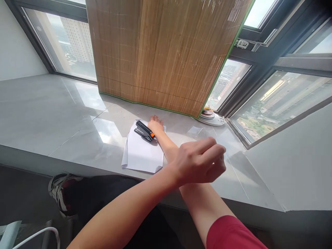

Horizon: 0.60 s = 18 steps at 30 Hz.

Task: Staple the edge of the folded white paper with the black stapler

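Observation:
My arms are crossed, the left one above the right. My left hand (202, 160) is raised in the foreground, fingers curled into a loose fist with nothing visible in it. Farther off, my right hand (155, 125) lies on the upper edge of a stack of white paper (145, 157), fingers stretched out. A black stapler (144, 131) with an orange patch rests on the paper just left of my right hand. A small pale patterned item (164, 129) shows partly beside that hand; what it is I cannot make out. The paper's lower right corner is curled up.
The grey tiled window ledge (64, 114) carries the paper. A bamboo blind (160, 52) with green edging hangs down behind it. At the back right corner sit stacked plates or discs (211, 117), near a small clear plastic piece (195, 130). A shoe (58, 193) shows lower left.

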Each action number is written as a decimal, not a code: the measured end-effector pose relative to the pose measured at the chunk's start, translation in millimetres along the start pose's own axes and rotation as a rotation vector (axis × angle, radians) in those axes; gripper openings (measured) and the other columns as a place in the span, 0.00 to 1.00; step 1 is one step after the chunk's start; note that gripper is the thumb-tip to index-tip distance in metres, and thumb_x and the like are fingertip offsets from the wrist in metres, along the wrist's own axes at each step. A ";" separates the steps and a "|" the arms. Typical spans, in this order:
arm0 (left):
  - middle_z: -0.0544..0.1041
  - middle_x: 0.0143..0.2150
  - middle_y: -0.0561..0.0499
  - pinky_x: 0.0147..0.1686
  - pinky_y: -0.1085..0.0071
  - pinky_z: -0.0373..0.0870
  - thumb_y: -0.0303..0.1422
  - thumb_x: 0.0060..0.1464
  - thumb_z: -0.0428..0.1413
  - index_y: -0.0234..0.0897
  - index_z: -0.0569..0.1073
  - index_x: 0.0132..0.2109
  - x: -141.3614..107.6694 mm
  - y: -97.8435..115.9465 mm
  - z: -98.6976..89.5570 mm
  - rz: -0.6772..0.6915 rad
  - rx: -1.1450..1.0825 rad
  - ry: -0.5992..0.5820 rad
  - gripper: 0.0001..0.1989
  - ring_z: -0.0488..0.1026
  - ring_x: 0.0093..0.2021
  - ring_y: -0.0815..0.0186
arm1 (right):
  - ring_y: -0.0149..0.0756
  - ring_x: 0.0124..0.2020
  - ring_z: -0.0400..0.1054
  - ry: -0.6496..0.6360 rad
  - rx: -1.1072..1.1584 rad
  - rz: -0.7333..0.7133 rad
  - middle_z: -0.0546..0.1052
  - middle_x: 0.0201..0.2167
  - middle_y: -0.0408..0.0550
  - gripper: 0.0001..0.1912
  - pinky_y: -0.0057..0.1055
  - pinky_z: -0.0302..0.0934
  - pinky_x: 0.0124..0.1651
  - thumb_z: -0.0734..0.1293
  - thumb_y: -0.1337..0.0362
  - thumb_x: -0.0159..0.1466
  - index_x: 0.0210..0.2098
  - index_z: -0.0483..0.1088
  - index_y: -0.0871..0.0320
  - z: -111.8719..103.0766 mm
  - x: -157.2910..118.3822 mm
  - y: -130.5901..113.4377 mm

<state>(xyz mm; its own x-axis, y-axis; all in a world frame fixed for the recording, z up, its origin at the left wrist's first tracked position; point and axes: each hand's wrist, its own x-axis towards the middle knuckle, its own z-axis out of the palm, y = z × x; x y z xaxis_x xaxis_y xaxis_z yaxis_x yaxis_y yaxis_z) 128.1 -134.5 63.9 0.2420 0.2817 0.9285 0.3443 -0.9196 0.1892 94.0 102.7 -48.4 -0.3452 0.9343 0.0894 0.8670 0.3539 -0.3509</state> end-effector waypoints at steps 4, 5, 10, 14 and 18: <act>0.70 0.31 0.50 0.23 0.68 0.58 0.26 0.65 0.51 0.41 0.72 0.36 -9.4 -3.9 6.6 0.009 0.001 -0.124 0.09 0.62 0.25 0.67 | 0.58 0.82 0.44 0.097 0.104 0.112 0.55 0.81 0.63 0.32 0.66 0.34 0.79 0.51 0.67 0.75 0.77 0.56 0.63 16.5 14.0 -22.9; 0.70 0.31 0.51 0.23 0.68 0.57 0.26 0.65 0.51 0.41 0.71 0.36 -10.4 -7.6 7.5 -0.007 0.001 -0.121 0.09 0.62 0.25 0.68 | 0.57 0.82 0.45 0.124 0.144 0.096 0.58 0.79 0.61 0.32 0.66 0.36 0.79 0.52 0.65 0.75 0.76 0.58 0.60 15.5 14.2 -24.3; 0.72 0.31 0.52 0.26 0.70 0.58 0.26 0.66 0.49 0.41 0.69 0.38 -13.3 -30.1 10.1 -0.116 -0.076 -0.117 0.07 0.65 0.27 0.69 | 0.50 0.57 0.70 0.354 0.311 0.027 0.80 0.48 0.56 0.19 0.43 0.64 0.59 0.58 0.54 0.73 0.50 0.77 0.55 -23.9 -6.7 1.9; 0.67 0.25 0.56 0.25 0.68 0.51 0.32 0.70 0.51 0.40 0.65 0.34 -20.7 -46.2 9.1 -0.019 -0.163 -0.386 0.13 0.61 0.24 0.70 | 0.34 0.28 0.52 0.243 0.337 0.132 0.56 0.20 0.41 0.22 0.33 0.50 0.33 0.61 0.53 0.69 0.20 0.56 0.52 -71.5 -57.4 74.0; 0.62 0.21 0.57 0.25 0.66 0.45 0.38 0.73 0.53 0.40 0.62 0.28 -28.7 -48.6 11.2 0.152 -0.158 -0.623 0.22 0.54 0.22 0.70 | 0.32 0.28 0.42 0.177 0.238 0.196 0.46 0.21 0.39 0.26 0.34 0.42 0.32 0.63 0.47 0.64 0.20 0.45 0.50 -97.2 -123.9 164.2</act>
<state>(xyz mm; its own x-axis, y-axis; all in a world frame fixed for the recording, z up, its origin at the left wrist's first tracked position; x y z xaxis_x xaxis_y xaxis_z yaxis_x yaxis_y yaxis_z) 114.7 -94.8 24.6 0.7732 0.2076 0.5992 0.1388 -0.9774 0.1594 314.1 49.3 -26.5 -0.0951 0.9838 0.1519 0.7950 0.1668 -0.5833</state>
